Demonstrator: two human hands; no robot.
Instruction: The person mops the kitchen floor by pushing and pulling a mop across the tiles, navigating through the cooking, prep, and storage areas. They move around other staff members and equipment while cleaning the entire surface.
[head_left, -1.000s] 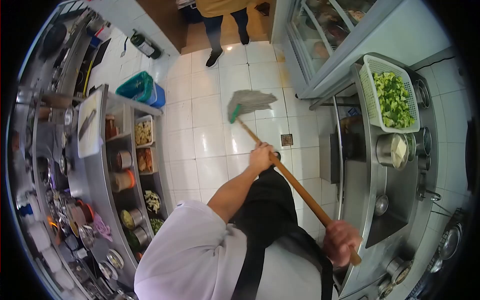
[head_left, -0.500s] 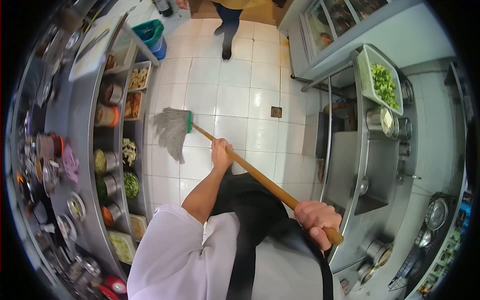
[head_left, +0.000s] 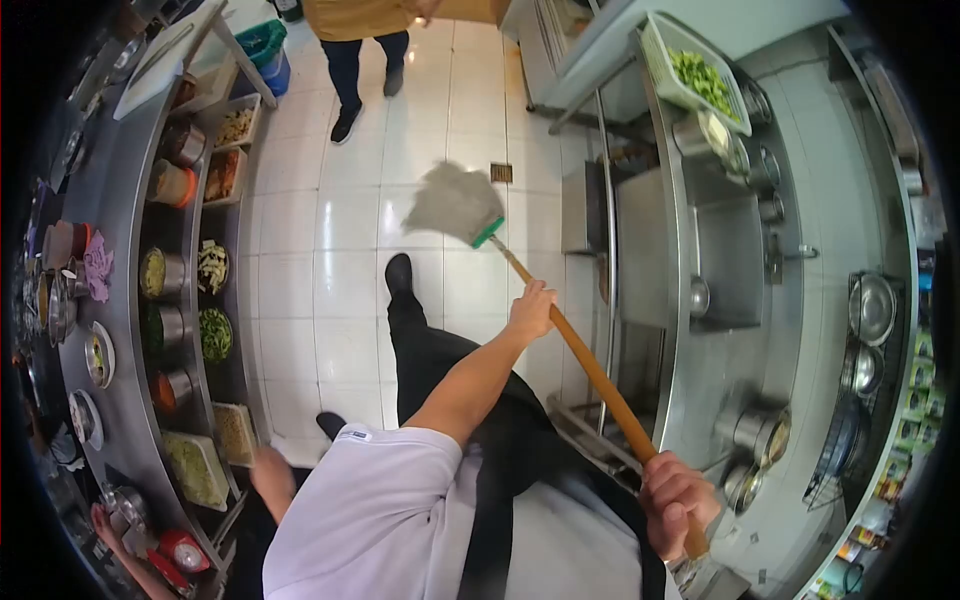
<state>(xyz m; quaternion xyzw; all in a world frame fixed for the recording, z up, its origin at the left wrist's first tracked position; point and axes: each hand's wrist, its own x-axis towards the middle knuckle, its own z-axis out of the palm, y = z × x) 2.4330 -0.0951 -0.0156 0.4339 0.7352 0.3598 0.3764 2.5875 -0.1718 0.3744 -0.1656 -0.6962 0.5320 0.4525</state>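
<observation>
At centre, left grip (head_left: 533, 308) closed around mop handle (head_left: 603, 388), mop head (head_left: 450, 203) above-left; lower right, right grip (head_left: 678, 502) clasps same handle.

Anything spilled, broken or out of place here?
Nothing stands out. The tiled floor shows no obvious spill, and the mop, gripped by the left hand and right hand, shows no visible damage, though its strands are blurred.

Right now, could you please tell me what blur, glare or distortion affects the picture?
In the head view, motion blur softens the mop head; also there, glare streaks the floor tiles; same head view, wide-angle distortion bows the steel counter.
</observation>
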